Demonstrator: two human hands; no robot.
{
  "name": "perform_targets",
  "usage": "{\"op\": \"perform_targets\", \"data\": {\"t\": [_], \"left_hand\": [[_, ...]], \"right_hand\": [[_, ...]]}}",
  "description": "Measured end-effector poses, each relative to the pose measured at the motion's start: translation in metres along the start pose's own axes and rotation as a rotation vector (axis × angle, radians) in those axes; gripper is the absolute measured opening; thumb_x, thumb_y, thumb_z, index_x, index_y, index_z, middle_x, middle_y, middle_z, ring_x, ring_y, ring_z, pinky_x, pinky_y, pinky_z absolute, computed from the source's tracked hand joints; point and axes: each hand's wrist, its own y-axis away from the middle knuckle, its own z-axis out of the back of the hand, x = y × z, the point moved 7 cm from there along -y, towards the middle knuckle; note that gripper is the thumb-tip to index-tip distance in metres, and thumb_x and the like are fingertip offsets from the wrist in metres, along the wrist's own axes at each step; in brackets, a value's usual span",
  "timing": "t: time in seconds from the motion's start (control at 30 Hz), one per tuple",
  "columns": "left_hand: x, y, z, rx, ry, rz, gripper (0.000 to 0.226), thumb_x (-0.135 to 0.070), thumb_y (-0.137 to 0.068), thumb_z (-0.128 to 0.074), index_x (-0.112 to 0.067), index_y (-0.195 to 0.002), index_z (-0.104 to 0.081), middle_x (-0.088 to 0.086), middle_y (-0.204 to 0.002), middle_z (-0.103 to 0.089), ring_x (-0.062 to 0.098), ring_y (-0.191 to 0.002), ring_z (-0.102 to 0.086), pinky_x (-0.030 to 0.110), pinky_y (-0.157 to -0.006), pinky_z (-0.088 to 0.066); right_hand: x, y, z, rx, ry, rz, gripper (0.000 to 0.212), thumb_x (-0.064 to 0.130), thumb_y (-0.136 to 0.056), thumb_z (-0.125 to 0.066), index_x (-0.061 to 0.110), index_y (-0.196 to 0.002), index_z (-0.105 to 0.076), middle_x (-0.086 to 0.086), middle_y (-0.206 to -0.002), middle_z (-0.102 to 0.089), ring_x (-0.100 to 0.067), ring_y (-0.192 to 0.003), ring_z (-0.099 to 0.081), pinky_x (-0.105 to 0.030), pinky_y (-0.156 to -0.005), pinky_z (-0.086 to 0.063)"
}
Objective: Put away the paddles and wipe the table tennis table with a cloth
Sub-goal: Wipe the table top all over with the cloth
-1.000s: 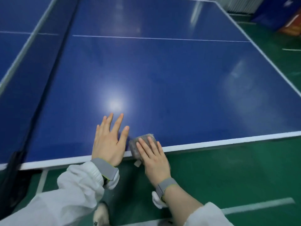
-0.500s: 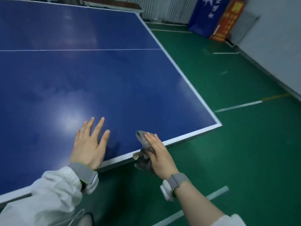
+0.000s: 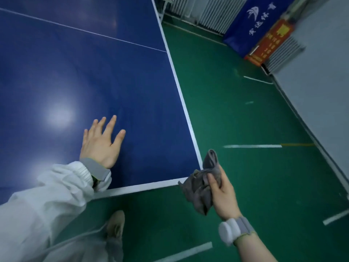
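Note:
The blue table tennis table [image 3: 79, 72] with white edge lines fills the upper left, its near right corner close to me. My left hand [image 3: 101, 141] lies flat on the top near that corner, fingers spread. My right hand [image 3: 221, 191] holds a crumpled grey cloth [image 3: 203, 186] in the air just off the corner, over the green floor and clear of the table. No paddles are in view.
Green floor [image 3: 236, 114] with white lines spreads to the right of the table. A grey wall [image 3: 321, 72] runs along the right. Radiators [image 3: 207, 12], a blue banner [image 3: 251, 21] and a red sign [image 3: 270, 42] stand at the back. My shoe [image 3: 115, 224] is below the table edge.
My right hand has lifted the cloth off the table's front edge and carried it right, past the corner. My view has swung right. My left hand stays flat on the table.

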Motion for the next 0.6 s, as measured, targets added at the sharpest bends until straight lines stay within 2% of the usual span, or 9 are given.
{"op": "perform_targets", "data": {"t": [0.07, 0.17, 0.27, 0.33, 0.4, 0.5, 0.53, 0.57, 0.6], "left_hand": [[-0.021, -0.009, -0.018, 0.007, -0.04, 0.046, 0.063, -0.055, -0.1, -0.031, -0.032, -0.156, -0.017, 0.003, -0.164, -0.015, 0.02, -0.152, -0.003, 0.042, -0.123, 0.0], [-0.04, -0.013, -0.024, -0.003, -0.071, 0.042, 0.064, -0.055, -0.099, -0.032, -0.031, -0.157, -0.016, 0.003, -0.164, -0.013, 0.019, -0.152, -0.002, 0.042, -0.123, 0.002], [-0.059, -0.015, -0.034, -0.078, -0.067, 0.118, 0.065, -0.054, -0.099, -0.033, -0.03, -0.157, -0.015, 0.002, -0.165, -0.012, 0.019, -0.152, -0.001, 0.042, -0.123, 0.002], [-0.063, -0.012, -0.042, -0.132, -0.071, 0.197, 0.064, -0.054, -0.099, -0.033, -0.031, -0.157, -0.015, 0.002, -0.164, -0.013, 0.019, -0.152, -0.002, 0.042, -0.123, 0.003], [-0.065, -0.008, -0.057, -0.193, -0.073, 0.293, 0.064, -0.055, -0.099, -0.033, -0.032, -0.156, -0.016, 0.002, -0.164, -0.013, 0.019, -0.152, -0.002, 0.041, -0.122, 0.003], [-0.071, 0.011, -0.082, -0.304, -0.061, 0.479, 0.063, -0.054, -0.1, -0.033, -0.031, -0.156, -0.017, 0.003, -0.164, -0.014, 0.02, -0.152, -0.003, 0.042, -0.122, 0.002], [-0.071, 0.012, -0.081, -0.296, -0.062, 0.484, 0.063, -0.053, -0.1, -0.034, -0.03, -0.156, -0.018, 0.003, -0.164, -0.015, 0.02, -0.152, -0.003, 0.042, -0.123, 0.002], [-0.078, 0.024, -0.093, -0.357, -0.05, 0.557, 0.063, -0.053, -0.1, -0.034, -0.029, -0.156, -0.018, 0.003, -0.164, -0.015, 0.02, -0.152, -0.003, 0.042, -0.123, 0.002], [-0.09, 0.045, -0.104, -0.395, -0.057, 0.653, 0.063, -0.053, -0.1, -0.035, -0.029, -0.156, -0.019, 0.003, -0.164, -0.015, 0.02, -0.152, -0.004, 0.042, -0.123, 0.001]], "right_hand": [[-0.01, -0.031, 0.038, 0.025, 0.031, -0.029, 0.043, 0.013, -0.099, -0.055, 0.021, -0.141, -0.05, 0.006, -0.131, -0.063, -0.004, -0.12, -0.058, -0.03, -0.11, -0.042], [-0.014, -0.059, 0.061, 0.067, 0.092, -0.042, 0.044, 0.015, -0.099, -0.055, 0.022, -0.142, -0.049, 0.007, -0.129, -0.064, 0.004, -0.114, -0.059, -0.015, -0.1, -0.046], [-0.023, -0.104, 0.075, 0.207, 0.118, -0.028, 0.044, 0.014, -0.099, -0.055, 0.025, -0.141, -0.05, 0.008, -0.129, -0.064, -0.003, -0.117, -0.059, -0.025, -0.104, -0.045], [-0.03, -0.137, 0.076, 0.337, 0.195, 0.009, 0.046, 0.012, -0.099, -0.055, 0.028, -0.142, -0.048, 0.008, -0.135, -0.059, -0.008, -0.126, -0.054, -0.029, -0.111, -0.039], [-0.035, -0.18, 0.072, 0.512, 0.291, 0.119, 0.051, 0.012, -0.099, -0.055, 0.036, -0.142, -0.042, 0.012, -0.149, -0.045, -0.006, -0.14, -0.038, -0.024, -0.118, -0.025], [-0.039, -0.224, 0.056, 0.876, 0.519, 0.435, 0.062, 0.011, -0.099, -0.054, 0.047, -0.145, -0.031, 0.031, -0.154, -0.025, 0.01, -0.145, -0.01, -0.004, -0.112, -0.011], [-0.04, -0.227, 0.051, 0.924, 0.52, 0.475, 0.064, 0.011, -0.099, -0.053, 0.046, -0.146, -0.029, 0.036, -0.154, -0.02, 0.011, -0.145, -0.006, -0.004, -0.112, -0.009], [-0.034, -0.24, 0.051, 1.022, 0.578, 0.571, 0.063, 0.012, -0.1, -0.053, 0.044, -0.148, -0.026, 0.041, -0.153, -0.016, 0.011, -0.145, -0.003, -0.006, -0.114, -0.007], [-0.032, -0.238, 0.052, 1.126, 0.632, 0.746, 0.061, 0.016, -0.101, -0.052, 0.041, -0.149, -0.024, 0.042, -0.153, -0.012, 0.008, -0.146, -0.001, -0.01, -0.116, -0.007]]}}
